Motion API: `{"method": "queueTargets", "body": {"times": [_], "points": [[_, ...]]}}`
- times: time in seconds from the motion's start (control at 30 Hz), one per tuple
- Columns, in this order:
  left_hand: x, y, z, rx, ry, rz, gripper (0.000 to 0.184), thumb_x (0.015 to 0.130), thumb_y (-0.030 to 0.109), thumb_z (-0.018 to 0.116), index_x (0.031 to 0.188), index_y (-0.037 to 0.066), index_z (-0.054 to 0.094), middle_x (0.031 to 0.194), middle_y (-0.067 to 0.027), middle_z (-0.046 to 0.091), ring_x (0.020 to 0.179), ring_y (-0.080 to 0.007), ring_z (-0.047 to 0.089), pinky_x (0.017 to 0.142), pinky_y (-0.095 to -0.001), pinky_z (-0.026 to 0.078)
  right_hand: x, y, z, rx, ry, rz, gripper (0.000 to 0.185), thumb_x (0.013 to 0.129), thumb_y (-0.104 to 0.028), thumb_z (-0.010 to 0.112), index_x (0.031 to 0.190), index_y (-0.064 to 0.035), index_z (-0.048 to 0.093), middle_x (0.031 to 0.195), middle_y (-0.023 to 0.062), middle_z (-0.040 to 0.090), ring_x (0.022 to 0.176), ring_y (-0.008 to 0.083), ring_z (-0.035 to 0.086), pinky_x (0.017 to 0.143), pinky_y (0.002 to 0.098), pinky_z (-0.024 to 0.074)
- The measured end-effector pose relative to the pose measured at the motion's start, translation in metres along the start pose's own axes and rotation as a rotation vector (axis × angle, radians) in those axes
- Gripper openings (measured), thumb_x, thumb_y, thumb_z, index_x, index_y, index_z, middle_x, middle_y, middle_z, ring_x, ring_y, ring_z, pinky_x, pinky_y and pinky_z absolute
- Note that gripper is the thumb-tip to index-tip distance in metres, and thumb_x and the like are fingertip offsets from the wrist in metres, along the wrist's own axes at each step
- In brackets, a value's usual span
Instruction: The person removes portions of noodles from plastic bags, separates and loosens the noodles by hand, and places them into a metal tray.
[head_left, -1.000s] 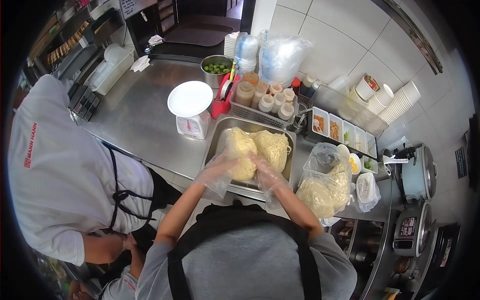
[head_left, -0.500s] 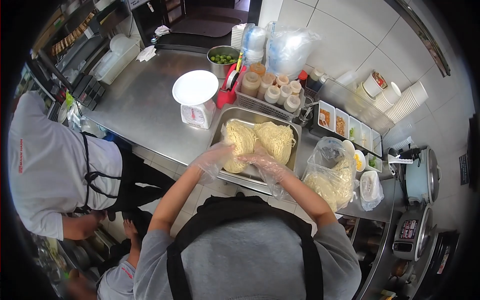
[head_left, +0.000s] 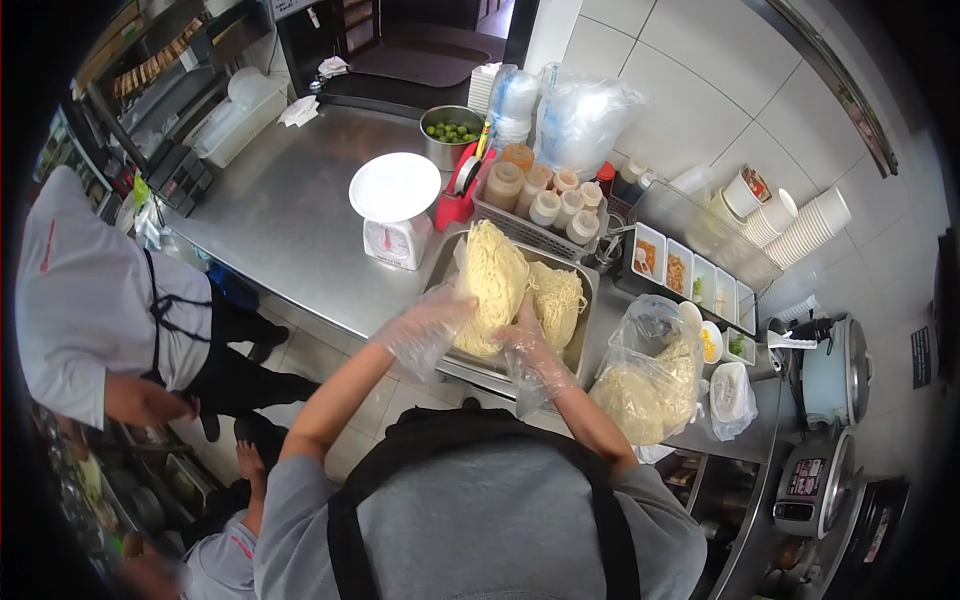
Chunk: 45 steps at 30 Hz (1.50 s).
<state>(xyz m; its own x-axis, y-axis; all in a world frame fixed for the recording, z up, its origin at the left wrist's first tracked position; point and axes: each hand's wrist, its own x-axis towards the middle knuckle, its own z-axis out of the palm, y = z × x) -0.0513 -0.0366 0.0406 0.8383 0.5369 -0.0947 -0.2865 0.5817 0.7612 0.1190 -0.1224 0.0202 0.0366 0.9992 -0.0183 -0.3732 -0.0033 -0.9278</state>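
Both hands wear clear plastic gloves. My left hand point(head_left: 430, 322) grips the left side of a bundle of pale yellow noodles point(head_left: 493, 285). My right hand point(head_left: 530, 350) holds the same bundle from its lower right, with the fingers partly hidden behind the strands. The bundle is raised and tilted over a steel tray point(head_left: 590, 325). A second noodle portion point(head_left: 558, 305) lies in the tray on the right. To the right of the tray, a clear plastic bag point(head_left: 645, 375) contains more noodles. A kitchen scale point(head_left: 396, 240) with a round white pan stands just left of the tray.
Behind the tray sits a basket of sauce bottles point(head_left: 545, 205), beside a steel pot of green limes point(head_left: 450, 135). Topping containers point(head_left: 690, 280) line the right wall, near stacked paper cups point(head_left: 820, 220). Two co-workers point(head_left: 120, 300) are at the left.
My hands have lifted the left noodle bundle and turned it more upright. The second portion stays in the tray. The co-worker at the left has shifted slightly.
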Motion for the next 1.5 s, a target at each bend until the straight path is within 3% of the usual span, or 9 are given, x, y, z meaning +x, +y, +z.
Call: {"method": "queueTargets", "body": {"times": [0.1, 0.3, 0.6, 0.7, 0.8, 1.1, 1.33, 1.43, 1.5], "points": [[0.019, -0.006, -0.030, 0.131, 0.038, -0.062, 0.080, 0.082, 0.020, 0.071, 0.142, -0.001, 0.022, 0.126, -0.0116, 0.050, 0.113, -0.0190, 0.051, 0.097, -0.0320, 0.043, 0.003, -0.010, 0.001, 0.066, 0.011, -0.006, 0.118, 0.052, -0.015, 0.086, 0.143, -0.0044, 0.011, 0.137, 0.0135, 0.037, 0.128, 0.0268, 0.039, 0.107, 0.0373, 0.0346], [0.020, -0.016, -0.016, 0.082, -0.059, 0.112, 0.088, 0.076, 0.015, 0.077, 0.142, -0.001, 0.021, 0.127, -0.0124, 0.049, 0.114, -0.0193, 0.050, 0.098, -0.0323, 0.041, 0.000, -0.035, -0.014, -0.070, -0.067, 0.076, 0.124, 0.045, -0.011, 0.090, 0.143, -0.0063, 0.015, 0.137, 0.0117, 0.038, 0.129, 0.0252, 0.039, 0.107, 0.0378, 0.0338], [0.011, 0.016, 0.015, 0.690, 0.130, 0.154, 0.080, 0.069, 0.004, 0.079, 0.137, 0.000, 0.037, 0.125, -0.0105, 0.052, 0.114, -0.0162, 0.050, 0.100, -0.0309, 0.040, -0.005, -0.067, 0.010, -0.046, -0.014, 0.070, 0.114, 0.050, -0.001, 0.087, 0.142, -0.0036, 0.020, 0.136, 0.0114, 0.042, 0.127, 0.0242, 0.043, 0.104, 0.0358, 0.0393], [0.007, 0.012, 0.016, 0.363, 0.141, 0.101, 0.073, 0.070, 0.001, 0.077, 0.134, 0.000, 0.041, 0.122, -0.0100, 0.055, 0.111, -0.0165, 0.054, 0.097, -0.0302, 0.044, -0.007, -0.065, 0.013, -0.036, -0.010, 0.058, 0.109, 0.052, 0.001, 0.087, 0.141, -0.0022, 0.024, 0.133, 0.0118, 0.045, 0.124, 0.0236, 0.046, 0.101, 0.0354, 0.0423], [0.007, 0.008, 0.011, 0.254, 0.168, 0.063, 0.066, 0.071, -0.001, 0.075, 0.130, 0.000, 0.046, 0.116, -0.0098, 0.059, 0.103, -0.0167, 0.059, 0.090, -0.0297, 0.049, -0.003, -0.054, 0.010, -0.082, 0.017, 0.051, 0.103, 0.054, 0.001, 0.086, 0.139, -0.0012, 0.028, 0.130, 0.0119, 0.048, 0.120, 0.0234, 0.050, 0.100, 0.0347, 0.0437], [0.007, 0.003, 0.009, 0.299, 0.370, 0.068, 0.047, 0.073, 0.002, 0.076, 0.116, -0.001, 0.057, 0.104, -0.0081, 0.065, 0.091, -0.0141, 0.063, 0.078, -0.0276, 0.053, -0.002, -0.040, 0.006, -0.140, 0.017, 0.003, 0.083, 0.067, 0.001, 0.080, 0.137, -0.0013, 0.035, 0.126, 0.0102, 0.053, 0.115, 0.0194, 0.053, 0.098, 0.0344, 0.0441], [0.014, -0.018, 0.001, 0.079, 0.271, -0.002, 0.035, 0.087, 0.017, 0.065, 0.116, -0.001, 0.057, 0.102, -0.0055, 0.064, 0.089, -0.0124, 0.062, 0.078, -0.0266, 0.052, -0.007, -0.035, 0.013, 0.121, 0.138, 0.168, 0.068, 0.077, -0.005, 0.074, 0.135, -0.0019, 0.039, 0.123, 0.0108, 0.056, 0.112, 0.0216, 0.056, 0.097, 0.0344, 0.0459], [0.016, -0.032, -0.007, 0.132, 0.237, -0.084, 0.038, 0.093, 0.025, 0.057, 0.120, -0.002, 0.053, 0.106, -0.0072, 0.062, 0.090, -0.0131, 0.062, 0.081, -0.0270, 0.052, 0.011, 0.012, -0.029, 0.292, 0.107, 0.336, 0.075, 0.081, -0.013, 0.073, 0.138, -0.0012, 0.026, 0.125, 0.0135, 0.051, 0.114, 0.0237, 0.054, 0.097, 0.0390, 0.0472], [0.017, -0.041, -0.015, 0.065, 0.172, -0.138, 0.042, 0.095, 0.029, 0.053, 0.123, -0.002, 0.051, 0.109, -0.0082, 0.061, 0.092, -0.0138, 0.062, 0.082, -0.0277, 0.051, 0.010, 0.019, -0.034, 0.373, 0.042, 0.333, 0.080, 0.079, -0.012, 0.074, 0.139, -0.0027, 0.022, 0.128, 0.0132, 0.048, 0.117, 0.0241, 0.052, 0.097, 0.0408, 0.0474]]}}
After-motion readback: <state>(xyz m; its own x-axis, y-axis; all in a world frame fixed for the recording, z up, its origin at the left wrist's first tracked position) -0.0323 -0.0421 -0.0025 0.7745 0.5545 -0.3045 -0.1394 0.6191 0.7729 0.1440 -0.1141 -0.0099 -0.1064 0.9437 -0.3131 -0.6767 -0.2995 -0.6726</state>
